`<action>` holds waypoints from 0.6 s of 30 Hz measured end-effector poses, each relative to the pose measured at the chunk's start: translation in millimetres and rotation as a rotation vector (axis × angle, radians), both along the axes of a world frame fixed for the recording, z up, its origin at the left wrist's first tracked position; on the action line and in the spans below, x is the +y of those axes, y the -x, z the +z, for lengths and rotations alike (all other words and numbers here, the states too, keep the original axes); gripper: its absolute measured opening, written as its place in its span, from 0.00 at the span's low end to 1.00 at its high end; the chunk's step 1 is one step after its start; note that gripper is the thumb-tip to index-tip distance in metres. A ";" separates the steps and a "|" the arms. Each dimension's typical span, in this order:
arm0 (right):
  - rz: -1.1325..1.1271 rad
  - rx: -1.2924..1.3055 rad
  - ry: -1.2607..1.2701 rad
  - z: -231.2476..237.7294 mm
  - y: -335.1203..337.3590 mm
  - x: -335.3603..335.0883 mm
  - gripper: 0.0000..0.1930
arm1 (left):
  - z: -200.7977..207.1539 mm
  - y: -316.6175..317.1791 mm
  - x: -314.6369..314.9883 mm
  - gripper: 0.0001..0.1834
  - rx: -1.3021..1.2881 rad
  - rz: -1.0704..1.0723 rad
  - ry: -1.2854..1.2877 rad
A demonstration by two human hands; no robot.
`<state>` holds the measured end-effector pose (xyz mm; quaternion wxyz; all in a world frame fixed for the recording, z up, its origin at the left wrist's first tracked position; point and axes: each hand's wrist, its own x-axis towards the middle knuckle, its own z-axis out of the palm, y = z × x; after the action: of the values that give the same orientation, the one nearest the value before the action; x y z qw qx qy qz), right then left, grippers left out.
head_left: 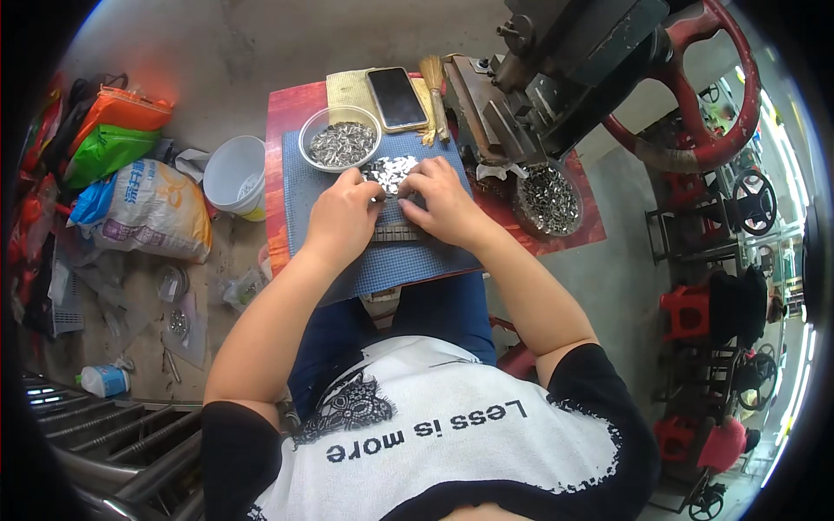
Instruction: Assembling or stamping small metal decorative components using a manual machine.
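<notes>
My left hand (pixel 346 214) is closed, fingertips pinched at the near left side of a pile of small shiny metal pieces (pixel 393 170). My right hand (pixel 441 201) faces it with curled fingers at the pile's right side. Anything between the fingertips of either hand is too small or hidden to name. Just below the fingers a slotted metal strip (pixel 400 234) lies across a blue textured mat (pixel 334 273). Behind my left hand stands a clear round bowl (pixel 304 154) with many small metal parts (pixel 343 141).
A phone (pixel 397 97) and a straw brush (pixel 434 85) lie at the table's back. To the right rises a press (pixel 573 74) with a red handwheel (pixel 667 156), beside a tub of metal parts (pixel 549 198). On the left are a white bucket (pixel 230 178) and stuffed bags (pixel 143 208).
</notes>
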<state>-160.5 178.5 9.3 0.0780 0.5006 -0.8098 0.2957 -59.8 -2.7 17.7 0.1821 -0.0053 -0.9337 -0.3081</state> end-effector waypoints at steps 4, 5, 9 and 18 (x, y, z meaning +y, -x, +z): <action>0.016 -0.169 0.005 16.2 -6.3 24.2 0.08 | -6.2 6.9 1.3 0.04 -0.054 -0.014 0.071; 0.036 -0.167 -0.030 21.3 -10.6 29.0 0.08 | -7.3 7.6 1.7 0.04 -0.051 0.007 0.082; 0.021 -0.184 -0.120 19.9 -20.7 41.6 0.06 | -3.2 7.2 6.9 0.05 -0.019 -0.024 0.088; -0.049 -0.257 -0.076 15.0 -22.5 37.2 0.06 | 1.1 -16.5 -17.7 0.07 -0.023 0.024 -0.256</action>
<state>-138.1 215.7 24.3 -0.0381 0.4412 -0.8359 0.3242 -43.4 -20.3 18.7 0.1745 0.0327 -0.8887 -0.4227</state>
